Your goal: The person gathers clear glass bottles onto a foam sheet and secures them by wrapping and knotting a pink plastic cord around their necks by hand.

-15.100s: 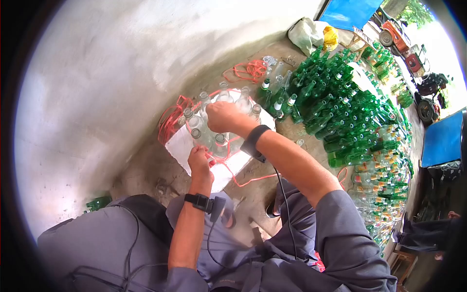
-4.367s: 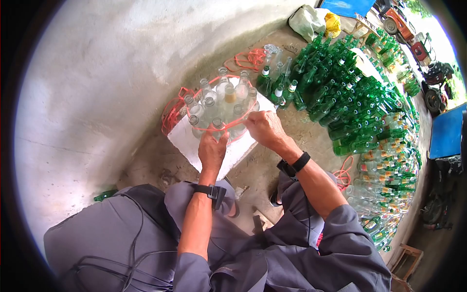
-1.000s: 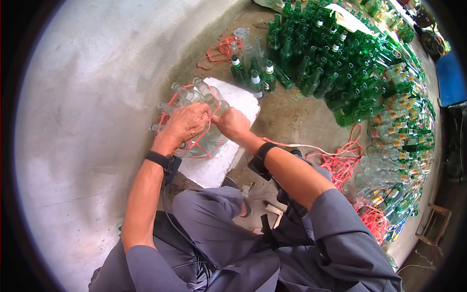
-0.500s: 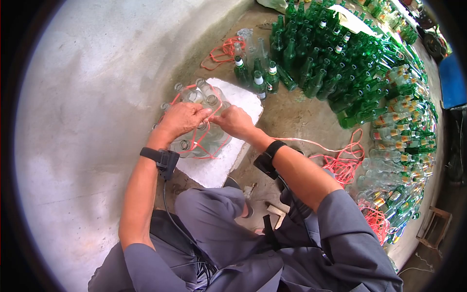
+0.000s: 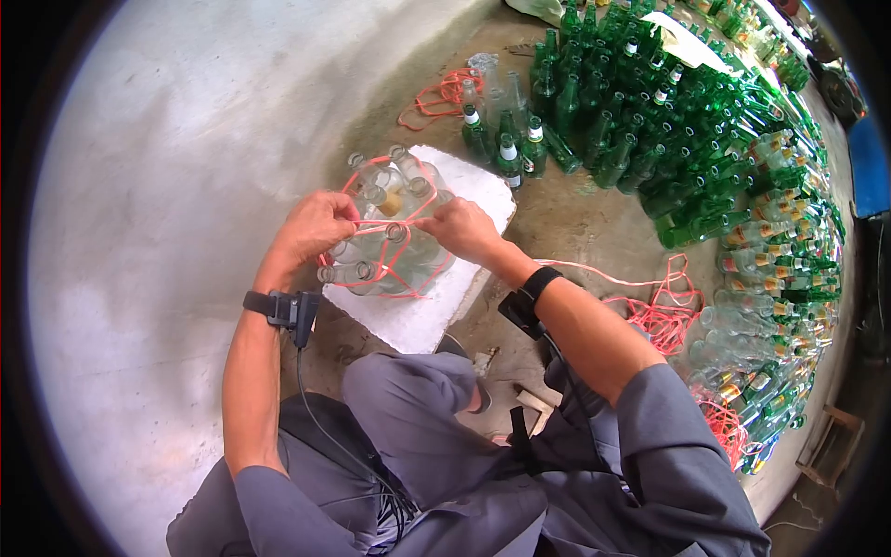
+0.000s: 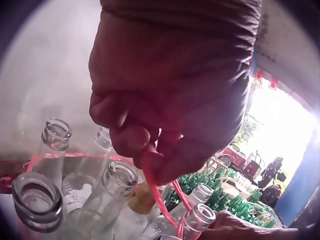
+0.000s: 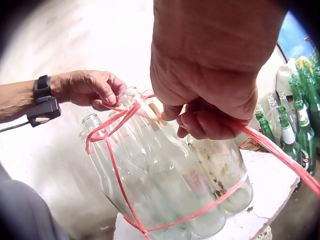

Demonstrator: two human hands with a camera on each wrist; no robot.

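A bundle of several clear glass bottles point(image 5: 394, 243) lies tilted on a white foam block point(image 5: 436, 302), bound with red plastic string point(image 5: 376, 274). My left hand point(image 5: 316, 226) pinches the red string point(image 6: 152, 187) at the bottle necks on the bundle's left. My right hand point(image 5: 464, 227) grips the string point(image 7: 272, 147) on the right, with its tail running off to the right. The string point(image 7: 112, 127) is stretched taut between both hands across the bottle tops point(image 7: 131, 95).
Many green bottles point(image 5: 668, 121) stand and lie on the concrete floor to the right. Three labelled green bottles point(image 5: 506, 148) stand just behind the foam block. Loose red string point(image 5: 664, 311) lies at the right, and more point(image 5: 436, 93) by the wall point(image 5: 186, 139).
Both hands have drawn apart, pulling the string tight across the bottle tops. Since several seconds ago the bundle went from upright to tilted on the block.
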